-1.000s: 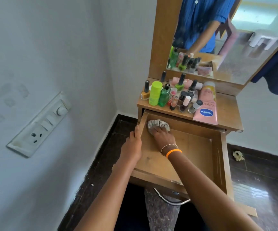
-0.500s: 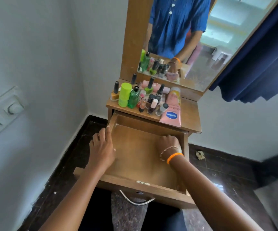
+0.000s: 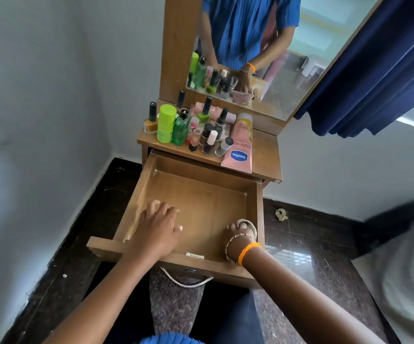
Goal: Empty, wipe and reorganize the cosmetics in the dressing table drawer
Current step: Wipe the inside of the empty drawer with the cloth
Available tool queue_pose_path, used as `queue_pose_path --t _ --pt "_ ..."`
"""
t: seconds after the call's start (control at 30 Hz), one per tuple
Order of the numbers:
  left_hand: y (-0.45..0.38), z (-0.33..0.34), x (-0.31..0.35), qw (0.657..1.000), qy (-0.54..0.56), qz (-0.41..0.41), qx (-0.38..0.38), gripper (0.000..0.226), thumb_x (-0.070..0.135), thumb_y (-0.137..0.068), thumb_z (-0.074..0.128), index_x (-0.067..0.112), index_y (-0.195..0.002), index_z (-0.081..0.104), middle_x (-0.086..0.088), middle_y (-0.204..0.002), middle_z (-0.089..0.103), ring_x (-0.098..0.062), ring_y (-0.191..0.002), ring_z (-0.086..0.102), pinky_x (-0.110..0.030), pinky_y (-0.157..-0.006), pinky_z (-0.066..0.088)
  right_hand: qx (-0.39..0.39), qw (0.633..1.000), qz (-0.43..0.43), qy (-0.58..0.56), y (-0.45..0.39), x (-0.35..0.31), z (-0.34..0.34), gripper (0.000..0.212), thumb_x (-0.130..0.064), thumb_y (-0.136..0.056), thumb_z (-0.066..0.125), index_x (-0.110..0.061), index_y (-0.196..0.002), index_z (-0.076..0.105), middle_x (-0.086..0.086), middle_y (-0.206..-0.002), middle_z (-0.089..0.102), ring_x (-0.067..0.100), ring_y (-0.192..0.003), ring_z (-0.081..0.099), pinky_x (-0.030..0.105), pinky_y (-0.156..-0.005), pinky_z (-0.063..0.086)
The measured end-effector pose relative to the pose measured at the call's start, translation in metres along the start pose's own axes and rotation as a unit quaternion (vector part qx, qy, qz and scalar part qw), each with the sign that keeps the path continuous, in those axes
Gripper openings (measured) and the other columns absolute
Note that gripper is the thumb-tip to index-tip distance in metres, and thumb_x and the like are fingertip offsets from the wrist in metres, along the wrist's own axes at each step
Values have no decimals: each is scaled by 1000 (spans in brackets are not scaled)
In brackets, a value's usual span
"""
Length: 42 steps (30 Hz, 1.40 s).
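Observation:
The wooden drawer (image 3: pixel 196 194) is pulled out and holds no cosmetics. My right hand (image 3: pixel 239 235) presses a pale cloth (image 3: pixel 249 225) into the drawer's near right corner; only a strip of the cloth shows past the fingers. My left hand (image 3: pixel 157 225) lies flat, fingers spread, on the drawer's left side. On the dressing table top (image 3: pixel 266 155) stand several nail polish bottles (image 3: pixel 209 140), a lime green bottle (image 3: pixel 166 124), a green glass bottle (image 3: pixel 180 129) and a pink Vaseline tube (image 3: pixel 239 150) lying flat.
A mirror (image 3: pixel 263 53) rises behind the table and reflects a person in a blue shirt. A blue curtain (image 3: pixel 379 70) hangs at the right. White walls close in on the left. Dark stone floor surrounds the table, with a crumpled scrap (image 3: pixel 281 214) at the right. A metal handle (image 3: pixel 186 281) hangs under the drawer front.
My right hand has dragged the cloth from the drawer's far left corner across to the near right corner. My left hand has shifted from the left rim onto the drawer's left floor.

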State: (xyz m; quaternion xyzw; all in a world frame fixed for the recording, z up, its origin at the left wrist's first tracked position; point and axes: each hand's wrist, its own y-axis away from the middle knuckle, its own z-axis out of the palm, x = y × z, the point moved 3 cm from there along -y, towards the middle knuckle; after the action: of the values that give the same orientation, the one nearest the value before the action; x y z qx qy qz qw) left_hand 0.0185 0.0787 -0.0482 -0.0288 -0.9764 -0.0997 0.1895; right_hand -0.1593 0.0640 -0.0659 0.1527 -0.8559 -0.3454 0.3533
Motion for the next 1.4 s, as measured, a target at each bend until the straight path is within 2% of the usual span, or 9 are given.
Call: queue_pose_path --t 0.13,0.3,0.5,0.7,0.8,0.9,0.97,1.17,1.4 --pt "5 -7 2 1000 13 1 19 38 36 -96 42 25 -132 45 11 -137 43 -16 -136 19 -37 -110 18 55 994 20 89 -2 31 -34 53 -28 -101 27 -1 -146 15 15 -156 16 31 -145 12 38 -116 15" --pt "7 -11 4 1000 15 -7 22 33 36 -96 42 25 -125 52 13 -130 50 -13 -132 24 -37 -107 20 180 980 77 -42 -36 69 -49 36 -19 -94 43 -14 -130 49 9 -134 53 29 -131 41 43 -108 35" --pt "4 -5 2 1000 14 -9 2 31 36 -95 44 24 -121 55 11 -127 53 -14 -129 28 -34 -101 28 116 991 -40 -49 -11 40 -16 31 -32 -93 50 -21 -120 60 3 -125 61 26 -118 56 33 -84 49" --pt "3 -2 0 1000 10 -3 7 29 35 -95 44 24 -118 57 11 -124 55 -14 -127 30 -34 -98 29 41 988 -100 -106 13 23 -7 33 -16 -92 50 -13 -124 58 10 -129 58 31 -119 54 36 -91 49" --pt "1 -3 2 999 21 17 35 27 29 -94 45 22 -118 58 9 -121 58 -15 -123 34 -31 -94 36 33 964 -115 -238 17 25 -24 38 -9 -90 48 -11 -127 55 12 -132 56 32 -121 52 33 -94 45" --pt "4 -8 4 996 22 27 80 31 19 -94 43 20 -123 54 5 -122 60 -19 -118 40 -33 -88 40 93 899 -137 -406 24 13 -52 34 -4 -90 44 -7 -123 51 19 -124 58 34 -115 55 34 -86 45" --pt "7 -12 5 995 17 16 100 34 16 -95 41 19 -127 52 4 -126 58 -20 -119 42 -33 -88 38 119 886 -143 -425 32 -7 -57 31 -9 -92 41 -8 -122 46 20 -121 59 36 -109 56 36 -83 44" --pt "11 -11 5 997 6 6 83 38 14 -96 36 22 -132 47 7 -133 53 -18 -122 39 -34 -92 34 61 928 -124 -347 43 12 -23 41 -16 -93 41 -19 -134 36 16 -128 55 33 -108 56 38 -86 44" --pt "7 -8 3 995 4 24 99 34 8 -93 42 21 -121 57 7 -122 59 -17 -115 43 -28 -84 34 22 965 -91 -247 56 33 -17 37 -15 -91 44 -8 -128 44 15 -129 55 33 -115 54 34 -88 45"
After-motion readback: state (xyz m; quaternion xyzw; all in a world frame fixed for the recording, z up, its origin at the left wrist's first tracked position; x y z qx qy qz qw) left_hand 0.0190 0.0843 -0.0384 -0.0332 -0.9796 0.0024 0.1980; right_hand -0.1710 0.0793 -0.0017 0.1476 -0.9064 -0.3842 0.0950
